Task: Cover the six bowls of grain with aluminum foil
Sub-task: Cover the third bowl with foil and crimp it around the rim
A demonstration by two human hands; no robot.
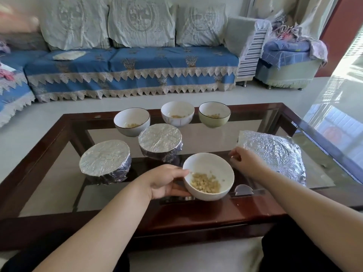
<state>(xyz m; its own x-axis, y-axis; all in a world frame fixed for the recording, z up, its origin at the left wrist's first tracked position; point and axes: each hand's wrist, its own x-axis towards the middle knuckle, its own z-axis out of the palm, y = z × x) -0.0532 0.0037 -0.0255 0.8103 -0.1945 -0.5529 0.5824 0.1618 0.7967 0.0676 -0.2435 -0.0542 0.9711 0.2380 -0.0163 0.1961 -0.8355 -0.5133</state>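
A white bowl of grain (211, 165) stands uncovered near the table's front edge, and my left hand (165, 181) grips its left rim. My right hand (245, 161) hovers just right of it, fingers curled, next to the near-left edge of a stack of crinkled foil sheets (275, 152); contact with the foil is unclear. Two bowls wrapped in foil stand to the left (105, 160) and in the middle (160, 141). Three uncovered bowls with grain line the far side: white (132, 118), white (177, 111), pale green (214, 112).
The bowls rest on a glass-topped coffee table with a dark wood frame (306, 126). A blue-covered sofa (137, 65) runs along the far side, and an armchair (288, 63) stands at the back right. Pale tiled floor lies between sofa and table.
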